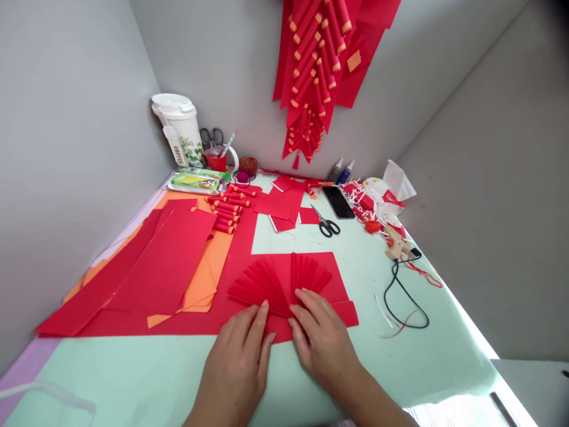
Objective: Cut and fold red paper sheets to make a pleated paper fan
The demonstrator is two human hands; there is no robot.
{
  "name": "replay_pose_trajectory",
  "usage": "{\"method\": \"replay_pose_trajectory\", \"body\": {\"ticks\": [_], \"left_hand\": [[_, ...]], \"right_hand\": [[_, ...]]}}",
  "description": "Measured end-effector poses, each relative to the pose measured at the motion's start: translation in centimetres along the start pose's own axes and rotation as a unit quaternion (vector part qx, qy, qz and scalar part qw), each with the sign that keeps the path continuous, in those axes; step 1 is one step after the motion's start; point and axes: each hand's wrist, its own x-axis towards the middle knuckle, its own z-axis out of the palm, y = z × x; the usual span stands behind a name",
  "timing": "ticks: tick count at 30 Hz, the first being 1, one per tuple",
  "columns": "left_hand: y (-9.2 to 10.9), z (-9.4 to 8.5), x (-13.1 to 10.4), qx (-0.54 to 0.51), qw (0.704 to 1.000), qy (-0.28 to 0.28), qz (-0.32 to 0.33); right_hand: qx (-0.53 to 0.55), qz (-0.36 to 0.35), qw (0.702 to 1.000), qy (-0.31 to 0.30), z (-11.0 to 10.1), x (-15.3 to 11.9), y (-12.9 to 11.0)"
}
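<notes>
Two pleated red paper fans lie spread on a flat red sheet (342, 284). The larger left fan (258, 281) reaches toward the centre, where it meets the right fan (311, 273). My left hand (242, 356) rests with its fingers on the lower edge of the left fan, fingers extended and the thumb apart. My right hand (322, 338) has its fingertips together at the inner end of the right fan, pinching the folded paper where the two fans meet.
Red sheets (164, 261) lie over orange paper at the left. Behind are red paper rolls (229, 207), scissors (326, 224), a phone (338, 201) and glue bottles (345, 172). A glue gun (395, 244) and black cord (387, 296) lie right. Firecracker decorations (311, 65) hang on the wall.
</notes>
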Motion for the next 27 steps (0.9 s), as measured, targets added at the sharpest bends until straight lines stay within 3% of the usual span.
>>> {"method": "replay_pose_trajectory", "body": {"ticks": [10,27], "left_hand": [[0.26,0.07,0.13,0.012,0.999,-0.046,-0.004],[0.69,0.47,0.79,0.019,0.997,-0.078,-0.015]], "right_hand": [[-0.008,-0.004,1.000,0.024,0.30,-0.11,0.14],[0.037,0.005,0.999,-0.010,-0.21,0.09,0.50]]}}
